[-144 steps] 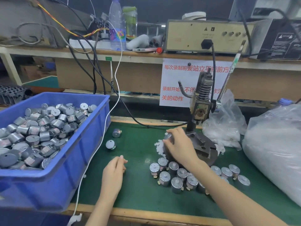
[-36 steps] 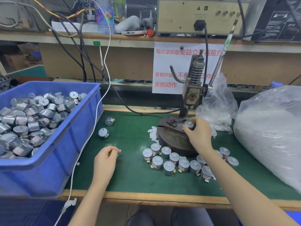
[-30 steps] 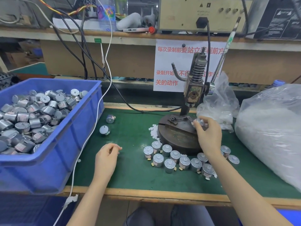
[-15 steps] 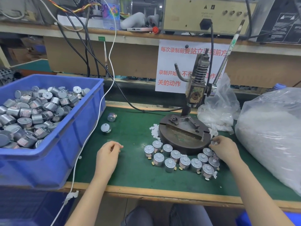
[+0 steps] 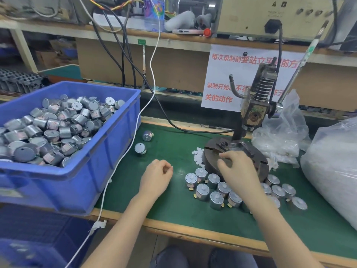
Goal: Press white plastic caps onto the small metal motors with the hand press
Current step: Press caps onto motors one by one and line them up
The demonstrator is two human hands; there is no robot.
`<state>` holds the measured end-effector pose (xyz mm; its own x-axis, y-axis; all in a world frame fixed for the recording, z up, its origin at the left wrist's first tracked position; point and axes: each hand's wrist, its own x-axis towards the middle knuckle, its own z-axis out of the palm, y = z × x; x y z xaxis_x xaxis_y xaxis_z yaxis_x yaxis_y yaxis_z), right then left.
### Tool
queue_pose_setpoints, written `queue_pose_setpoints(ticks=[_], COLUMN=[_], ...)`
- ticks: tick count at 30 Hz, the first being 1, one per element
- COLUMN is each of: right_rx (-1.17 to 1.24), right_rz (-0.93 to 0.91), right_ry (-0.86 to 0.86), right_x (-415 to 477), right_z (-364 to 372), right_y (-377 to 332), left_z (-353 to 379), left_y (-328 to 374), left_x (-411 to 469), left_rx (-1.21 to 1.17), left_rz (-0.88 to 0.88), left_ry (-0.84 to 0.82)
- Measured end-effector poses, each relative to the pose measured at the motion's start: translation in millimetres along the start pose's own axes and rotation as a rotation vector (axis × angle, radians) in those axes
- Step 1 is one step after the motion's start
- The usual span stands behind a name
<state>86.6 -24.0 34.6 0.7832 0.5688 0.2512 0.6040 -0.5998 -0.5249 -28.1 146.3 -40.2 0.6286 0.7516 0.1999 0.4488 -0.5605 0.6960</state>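
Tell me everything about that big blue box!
The blue plastic bin is rectangular and open-topped, with a thick rim and ribbed walls. It stands upright on the left of the green table mat, heaped with small silver metal motors. A white cable runs down beside its right wall.

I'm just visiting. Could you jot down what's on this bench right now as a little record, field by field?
Surface: green mat
Press: hand press on a round base, lever raised
Right hand: over the base, fingers curled round what looks like a motor, blurred
Left hand: rests on the mat, fingers curled; contents unclear
Mat: cluster of motors before the base; two loose motors near the bin
Blue bin: heaped with motors
Caps: white caps piled left of the base
Right side: plastic bag
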Motion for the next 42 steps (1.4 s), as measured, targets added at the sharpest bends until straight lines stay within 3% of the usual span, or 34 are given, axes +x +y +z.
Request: queue_pose_setpoints(ticks=[4, 7, 9, 12, 20, 31, 38, 42], right_rx=[0.093, 0.115, 0.117, 0.139, 0.164, 0.220, 0.272, 0.129], right_rz=[-0.078, -0.147, -0.160, -0.148, -0.181, -0.299, -0.402, -0.448], right_ry=[-0.025, -0.075, -0.082, -0.055, -0.046, -0.065, -0.141, -0.252], right_x=[-8.6, -18.6, -21.4, -19.8, -17.2, -13.1, -6.2, 7.1], right_z=[27.7, 44.3, 48.9, 49.4, 48.6, 66.8, 103.1, 117.4], right_y=[-19.9, -24.0, -20.9, -12.7, -3.2, -34.4, -93.4, -117.1], left_z=[22.5, 36.3, 41.6, 41.7, 41.9, -0.6, -10.4, -8.5], left_y=[33.7, 49.6, 51.7, 53.5, 50.5, -8.2, -10.7, -6.2], left_x=[22.9, 37.2, 48.0, 57.5, 59.5, 0.9, -15.5, -14.5], left_rx=[-0.033, -0.054, 0.089, 0.214, 0.132, 0.079, -0.144, -0.194], left_rz=[0.168, 0.161, 0.200, 0.193, 0.152, 0.385, 0.157, 0.000], left_ry=[-0.224, -0.314, -0.331, -0.318, -0.275, -0.024, -0.032, -0.065])
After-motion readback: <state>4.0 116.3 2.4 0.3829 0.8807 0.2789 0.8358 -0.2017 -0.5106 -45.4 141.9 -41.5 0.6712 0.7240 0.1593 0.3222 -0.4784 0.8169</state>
